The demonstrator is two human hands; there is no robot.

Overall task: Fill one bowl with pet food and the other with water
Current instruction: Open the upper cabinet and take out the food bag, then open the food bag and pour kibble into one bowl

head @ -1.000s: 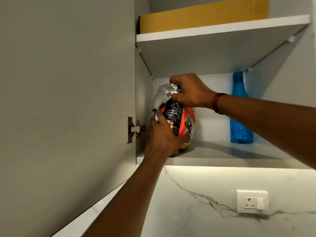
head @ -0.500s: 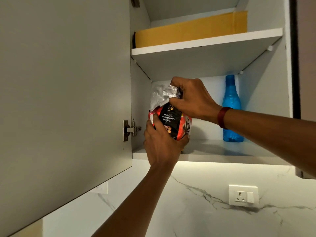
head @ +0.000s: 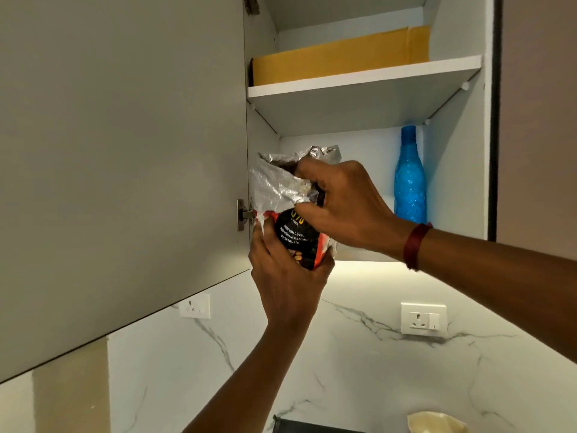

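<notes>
Head view: pet food bag (head: 292,226) held up in front of open cabinet, off the lower shelf (head: 359,256). Left hand (head: 285,276) fingers clamped around bag bottom. Right hand (head: 346,204) fingers pinching crumpled foil top. Blue bottle (head: 409,179) standing on the shelf behind.

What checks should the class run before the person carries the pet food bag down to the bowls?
1. Left hand supports the pet food bag from below: ok.
2. Right hand grips the bag's foil top: ok.
3. Bag clear of the lower shelf: ok.
4. Foil top closed: not ok, it gapes.
5. Blue bottle standing apart from the bag: ok.
6. Bowls ready below: cannot tell.
</notes>
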